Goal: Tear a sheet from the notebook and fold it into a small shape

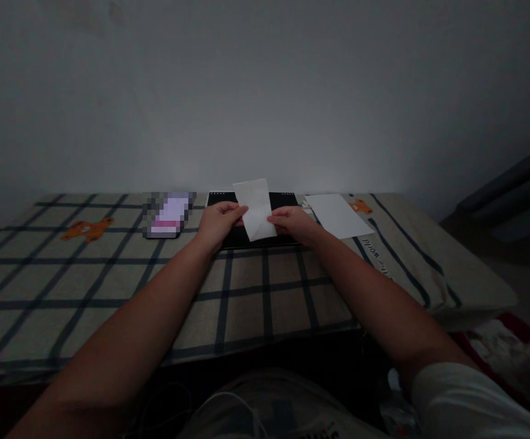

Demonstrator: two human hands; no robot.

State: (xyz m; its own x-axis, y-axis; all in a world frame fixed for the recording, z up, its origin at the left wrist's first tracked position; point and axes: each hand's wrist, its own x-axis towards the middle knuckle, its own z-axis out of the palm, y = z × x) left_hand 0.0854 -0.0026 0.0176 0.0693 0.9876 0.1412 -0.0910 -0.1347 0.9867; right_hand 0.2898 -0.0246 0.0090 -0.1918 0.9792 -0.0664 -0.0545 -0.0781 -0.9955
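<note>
Between my two hands a folded sheet of white paper (pixel 256 204) is held up, tilted, with a slanting fold at its lower end. My left hand (pixel 221 222) pinches its left edge between thumb and fingers. On the opposite edge, lower down, my right hand (pixel 294 222) grips the paper the same way. Beneath the paper lies a flat black mat or board (pixel 278 239) with small white marks along its far edge; my hands partly cover it.
A phone (pixel 168 216) with a lit, pixelated screen lies to the left. White sheets (pixel 340 216) rest at the right. The checked tablecloth (pixel 246 286) reaches back to a grey wall (pixel 265 91). Right of the table, a red container (pixel 521 341) holds crumpled white material.
</note>
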